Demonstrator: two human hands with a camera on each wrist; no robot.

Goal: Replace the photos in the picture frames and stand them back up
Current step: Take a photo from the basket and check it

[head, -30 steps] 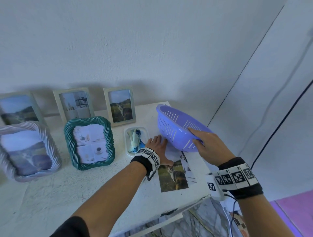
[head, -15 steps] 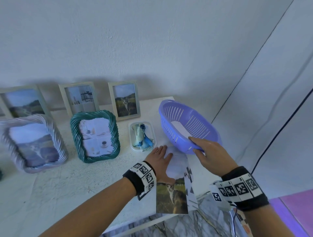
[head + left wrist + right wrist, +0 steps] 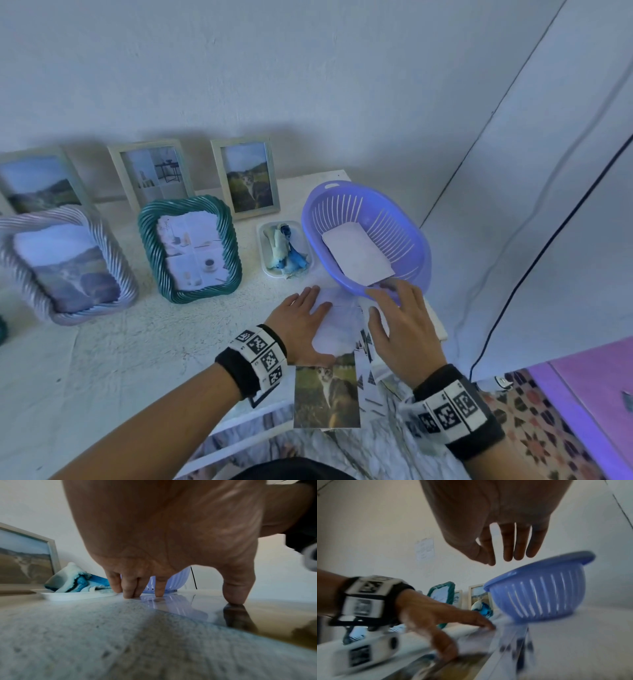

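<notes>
Left hand (image 3: 301,325) flat, fingers spread, fingertips (image 3: 127,595) pressing cat photo (image 3: 327,397) on table (image 3: 120,359); photo overhangs near edge. Right hand (image 3: 400,325) loose, fingers straight, holding nothing, hovering above photo beside basket (image 3: 418,246). Basket holds white paper (image 3: 358,253). Five frames (image 3: 190,248) upright near wall. Dish (image 3: 265,250) with cloth between green frame and basket

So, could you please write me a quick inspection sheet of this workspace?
Surface: white textured table.
Job's things: five frames standing, among them the green frame; cat photo overhanging the table edge.
Clutter: purple basket holding white paper; white dish of cloth.
Grippers: left hand presses the prints flat; right hand open, empty.
Cables: black cable on the wall.
Surroundings: plain white walls.
</notes>
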